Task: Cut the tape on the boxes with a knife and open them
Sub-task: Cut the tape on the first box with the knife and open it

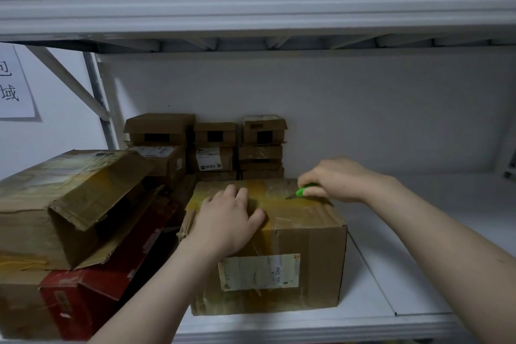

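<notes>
A brown cardboard box (307, 246) stands on the white shelf in front of me, its top sealed with yellowish tape (282, 198) and a worn label on its front. My left hand (226, 220) lies flat on the top's left part, pressing down. My right hand (335, 179) grips a green utility knife (303, 191) over the top's far right part. The blade tip touches the tape near the middle seam.
At the left an opened brown box (69, 204) lies tilted on a red box (92, 296). Several small cartons (212, 148) are stacked against the back wall. The white shelf surface (418, 246) stretches right; an upper shelf beam (251, 0) hangs overhead.
</notes>
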